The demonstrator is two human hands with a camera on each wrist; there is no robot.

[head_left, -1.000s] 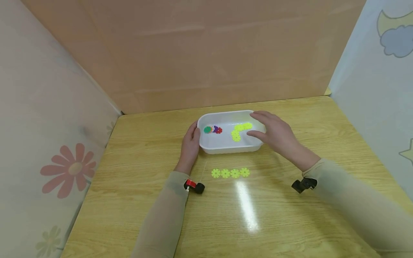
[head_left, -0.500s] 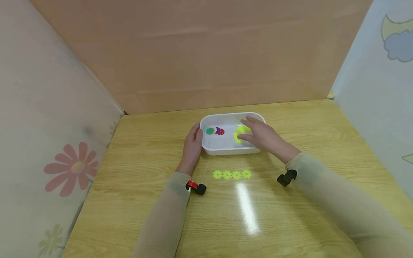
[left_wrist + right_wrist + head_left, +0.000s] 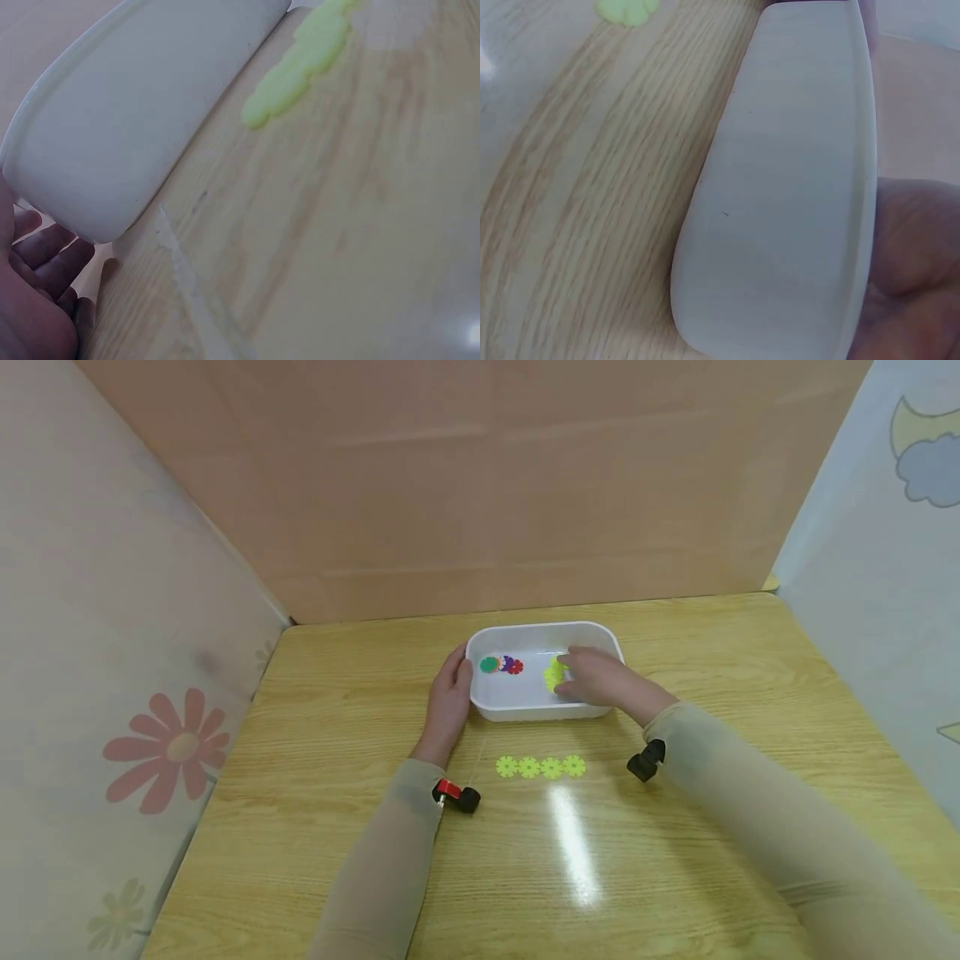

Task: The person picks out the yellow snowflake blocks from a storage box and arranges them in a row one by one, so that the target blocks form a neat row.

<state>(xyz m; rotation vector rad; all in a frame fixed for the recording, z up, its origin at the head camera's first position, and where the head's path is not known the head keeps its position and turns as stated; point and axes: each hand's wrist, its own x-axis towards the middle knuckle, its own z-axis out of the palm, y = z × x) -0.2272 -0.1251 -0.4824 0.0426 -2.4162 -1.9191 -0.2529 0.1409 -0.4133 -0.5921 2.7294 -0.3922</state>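
Observation:
A white plastic tray (image 3: 540, 713) stands on the table, its side wall (image 3: 780, 180) filling much of the right wrist view. My left hand (image 3: 447, 697) holds its left end, thumb at the rim and fingers (image 3: 56, 259) around the outer side. My right hand (image 3: 600, 678) reaches over the right rim into the tray. Its thumb and fingertips stand apart around yellow snowflake discs (image 3: 553, 677), partly covering them. At the tray's left lie overlapping green, orange, white, purple and red snowflake discs (image 3: 502, 666). In front of the tray, several yellow snowflake discs (image 3: 540, 767) form a straight row.
The wooden table (image 3: 337, 735) ends at a tan panel (image 3: 480, 485) behind the tray. Decorated pale panels stand at the left (image 3: 75, 610) and right (image 3: 885, 593). A bright reflection shows on the tabletop before the row.
My right hand has moved left and down from the tray's right rim onto the yellow discs, hiding some of them. My left hand stays at the tray's left end.

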